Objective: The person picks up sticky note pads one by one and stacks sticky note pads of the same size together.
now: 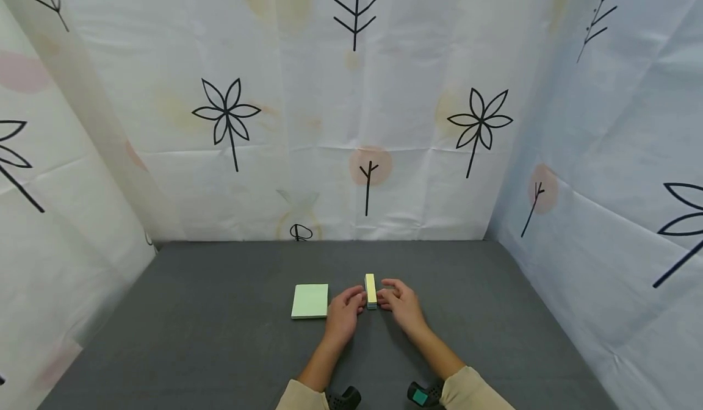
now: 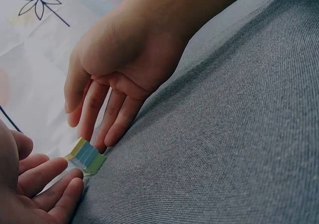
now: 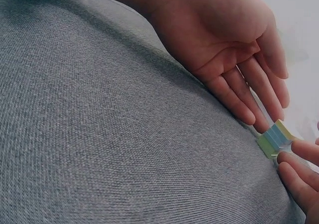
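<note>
A narrow stack of sticky notes [image 1: 371, 291], yellow on top with blue and green layers beneath, stands on the grey cloth between the two hands. My left hand [image 1: 344, 313] is at its left side, fingers loosely extended and fingertips right at the stack. From the right, my right hand [image 1: 403, 307] faces it with relaxed fingers, their tips close to its side. Both wrist views show the layered stack [image 2: 85, 156] between the fingertips of the two hands. Just left of my left hand lies a pale green square sticky note pad [image 1: 310, 301].
Grey cloth [image 1: 219, 337] covers the table. White curtains [image 1: 307, 123] printed with leaf and flower drawings enclose the back and both sides. Dark wrist devices [image 1: 425, 394] sit at the beige sleeves.
</note>
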A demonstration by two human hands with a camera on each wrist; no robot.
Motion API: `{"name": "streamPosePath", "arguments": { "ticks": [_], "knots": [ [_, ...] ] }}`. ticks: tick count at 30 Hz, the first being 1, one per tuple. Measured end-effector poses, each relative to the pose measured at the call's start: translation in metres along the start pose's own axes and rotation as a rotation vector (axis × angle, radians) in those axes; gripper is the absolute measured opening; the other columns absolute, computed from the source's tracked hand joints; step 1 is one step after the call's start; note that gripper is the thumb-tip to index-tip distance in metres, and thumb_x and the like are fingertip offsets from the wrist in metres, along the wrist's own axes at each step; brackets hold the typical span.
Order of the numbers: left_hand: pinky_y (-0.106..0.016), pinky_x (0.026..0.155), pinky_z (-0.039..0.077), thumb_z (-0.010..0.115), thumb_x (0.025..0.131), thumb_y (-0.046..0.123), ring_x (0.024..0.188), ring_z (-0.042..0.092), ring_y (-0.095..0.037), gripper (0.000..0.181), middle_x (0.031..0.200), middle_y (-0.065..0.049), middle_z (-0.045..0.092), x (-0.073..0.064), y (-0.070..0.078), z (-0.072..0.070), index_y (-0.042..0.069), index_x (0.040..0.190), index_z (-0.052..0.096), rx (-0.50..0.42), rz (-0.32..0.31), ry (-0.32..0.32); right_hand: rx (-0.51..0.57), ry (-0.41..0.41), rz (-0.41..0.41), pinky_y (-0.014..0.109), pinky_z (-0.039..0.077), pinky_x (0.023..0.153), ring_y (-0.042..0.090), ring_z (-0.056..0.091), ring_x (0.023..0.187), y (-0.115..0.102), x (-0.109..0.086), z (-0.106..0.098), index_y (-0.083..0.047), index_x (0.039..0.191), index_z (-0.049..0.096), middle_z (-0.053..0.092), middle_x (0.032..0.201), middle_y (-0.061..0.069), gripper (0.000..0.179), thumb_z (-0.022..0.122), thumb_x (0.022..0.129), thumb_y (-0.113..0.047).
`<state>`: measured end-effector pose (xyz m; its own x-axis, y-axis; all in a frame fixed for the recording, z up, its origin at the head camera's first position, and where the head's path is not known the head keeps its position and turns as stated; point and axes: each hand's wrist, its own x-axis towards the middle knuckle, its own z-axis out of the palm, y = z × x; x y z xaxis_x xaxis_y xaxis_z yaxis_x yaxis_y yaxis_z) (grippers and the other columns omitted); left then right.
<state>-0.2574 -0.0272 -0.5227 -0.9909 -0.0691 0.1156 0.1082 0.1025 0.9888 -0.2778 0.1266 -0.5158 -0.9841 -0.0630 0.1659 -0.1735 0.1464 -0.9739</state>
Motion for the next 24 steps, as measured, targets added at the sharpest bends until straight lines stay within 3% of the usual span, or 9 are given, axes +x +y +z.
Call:
{"name": "streamPosePath", "arguments": {
  "ticks": [7, 14, 24],
  "knots": [
    [-0.034, 0.079, 0.054, 0.052, 0.099, 0.01, 0.097, 0.068, -0.023, 0.03, 0.112, -0.016, 0.069, -0.001, 0.001, 0.001, -0.006, 0.122, 0.063, 0.018, -0.009, 0.016, -0.004, -0.001, -0.004, 0.038, 0.056, 0.076, 0.037, 0.068, 0.091, -0.001, -0.001, 0.0, 0.013, 0.125, 0.054, 0.067, 0.103, 0.028, 0.031, 0.054, 0.098, -0.003],
    [-0.037, 0.08, 0.052, 0.053, 0.099, 0.013, 0.093, 0.067, -0.022, 0.031, 0.113, -0.014, 0.068, 0.0, 0.001, 0.0, -0.004, 0.123, 0.063, 0.049, -0.026, 0.03, 0.013, 0.014, 0.002, 0.036, 0.056, 0.075, 0.036, 0.068, 0.093, 0.001, 0.003, 0.002, 0.014, 0.124, 0.054, 0.066, 0.105, 0.029, 0.032, 0.055, 0.098, -0.004],
    [-0.042, 0.081, 0.05, 0.053, 0.098, 0.017, 0.092, 0.065, -0.022, 0.034, 0.112, -0.012, 0.068, 0.021, 0.001, 0.003, 0.0, 0.125, 0.064, 0.126, -0.083, 0.074, 0.081, -0.007, 0.006, 0.044, 0.052, 0.086, 0.044, 0.058, 0.111, 0.007, 0.017, 0.007, 0.017, 0.133, 0.043, 0.057, 0.12, 0.036, 0.04, 0.05, 0.101, -0.006]
  ]
}}
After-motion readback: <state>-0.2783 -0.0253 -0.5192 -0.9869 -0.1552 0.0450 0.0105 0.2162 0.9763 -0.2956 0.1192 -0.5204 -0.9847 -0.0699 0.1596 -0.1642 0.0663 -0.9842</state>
